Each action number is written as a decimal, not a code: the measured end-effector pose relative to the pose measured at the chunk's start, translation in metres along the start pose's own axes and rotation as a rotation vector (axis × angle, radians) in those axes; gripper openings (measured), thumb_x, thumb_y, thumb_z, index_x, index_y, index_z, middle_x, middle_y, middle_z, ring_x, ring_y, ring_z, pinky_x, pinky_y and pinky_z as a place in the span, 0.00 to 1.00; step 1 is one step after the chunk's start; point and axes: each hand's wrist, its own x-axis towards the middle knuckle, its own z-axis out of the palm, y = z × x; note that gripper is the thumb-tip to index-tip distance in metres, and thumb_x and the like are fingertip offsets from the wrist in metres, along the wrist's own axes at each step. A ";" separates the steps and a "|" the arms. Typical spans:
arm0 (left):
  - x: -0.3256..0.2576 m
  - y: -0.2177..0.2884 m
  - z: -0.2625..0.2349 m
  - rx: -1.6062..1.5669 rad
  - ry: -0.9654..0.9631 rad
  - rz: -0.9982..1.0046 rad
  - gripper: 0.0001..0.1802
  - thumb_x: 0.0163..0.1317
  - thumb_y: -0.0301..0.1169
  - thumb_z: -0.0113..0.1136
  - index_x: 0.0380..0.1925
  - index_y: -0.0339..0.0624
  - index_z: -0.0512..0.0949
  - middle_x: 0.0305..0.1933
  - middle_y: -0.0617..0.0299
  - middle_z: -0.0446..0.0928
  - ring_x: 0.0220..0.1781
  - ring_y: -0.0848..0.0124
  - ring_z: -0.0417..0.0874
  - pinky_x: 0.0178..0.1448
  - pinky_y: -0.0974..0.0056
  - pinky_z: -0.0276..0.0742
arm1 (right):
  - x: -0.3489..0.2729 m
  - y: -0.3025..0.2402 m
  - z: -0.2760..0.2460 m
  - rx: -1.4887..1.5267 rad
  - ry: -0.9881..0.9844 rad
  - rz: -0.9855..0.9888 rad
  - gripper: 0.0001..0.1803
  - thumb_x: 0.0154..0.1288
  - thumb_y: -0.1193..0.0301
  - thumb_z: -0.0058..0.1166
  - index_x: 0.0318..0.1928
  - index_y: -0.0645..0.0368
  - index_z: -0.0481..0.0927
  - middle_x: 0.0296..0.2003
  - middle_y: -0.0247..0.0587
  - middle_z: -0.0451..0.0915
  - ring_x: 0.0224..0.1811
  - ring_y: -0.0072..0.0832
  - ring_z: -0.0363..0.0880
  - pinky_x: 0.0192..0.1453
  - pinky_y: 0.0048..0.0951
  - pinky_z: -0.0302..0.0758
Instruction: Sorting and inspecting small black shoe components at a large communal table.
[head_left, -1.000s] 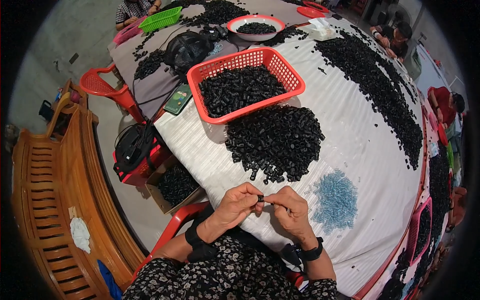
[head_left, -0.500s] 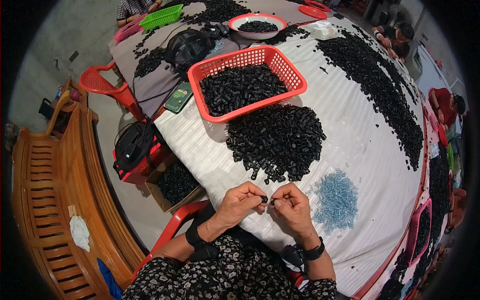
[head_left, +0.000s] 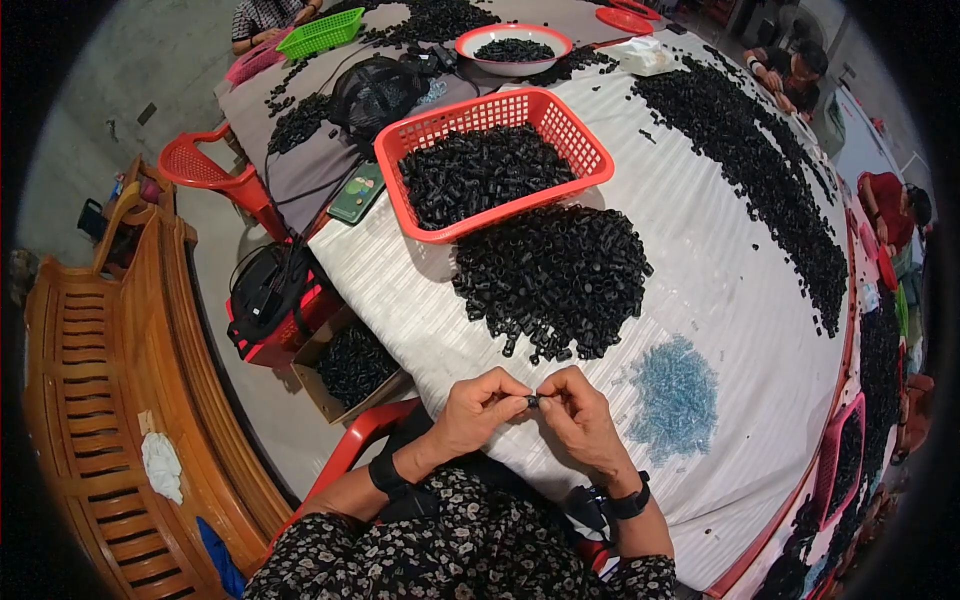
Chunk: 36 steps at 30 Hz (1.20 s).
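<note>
Pinching what looks like one tiny black piece (head_left: 533, 402), the left hand (head_left: 478, 408) and right hand (head_left: 578, 418) meet near the black pile (head_left: 550, 280).

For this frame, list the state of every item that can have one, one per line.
left hand: pinching a small black part
right hand: pinching the same part, fingertips meeting the left
red basket: partly filled with black parts
black pile: heaped loose on the table in front of the basket
blue pieces: spread flat beside the right hand
white bowl: holding black parts
cardboard box: open, holding black parts
</note>
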 end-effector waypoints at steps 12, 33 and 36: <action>-0.002 -0.002 0.013 0.396 0.157 0.230 0.04 0.57 0.22 0.58 0.32 0.33 0.75 0.31 0.59 0.78 0.32 0.77 0.77 0.36 0.73 0.73 | -0.001 0.006 0.012 -0.202 0.038 -0.017 0.07 0.58 0.81 0.48 0.37 0.64 0.66 0.29 0.43 0.70 0.28 0.28 0.71 0.32 0.27 0.69; 0.006 -0.022 0.042 0.317 0.433 0.193 0.03 0.54 0.21 0.58 0.26 0.34 0.74 0.23 0.61 0.78 0.26 0.82 0.73 0.29 0.72 0.71 | 0.004 0.036 0.040 -0.818 0.426 -0.510 0.17 0.43 0.80 0.53 0.38 0.64 0.69 0.26 0.43 0.65 0.28 0.36 0.67 0.30 0.32 0.66; 0.005 -0.024 0.041 0.348 0.424 0.179 0.03 0.55 0.21 0.58 0.26 0.34 0.73 0.21 0.61 0.76 0.24 0.81 0.72 0.28 0.72 0.70 | 0.005 0.034 0.039 -0.822 0.422 -0.515 0.17 0.43 0.79 0.53 0.38 0.64 0.69 0.25 0.42 0.65 0.27 0.35 0.67 0.30 0.31 0.66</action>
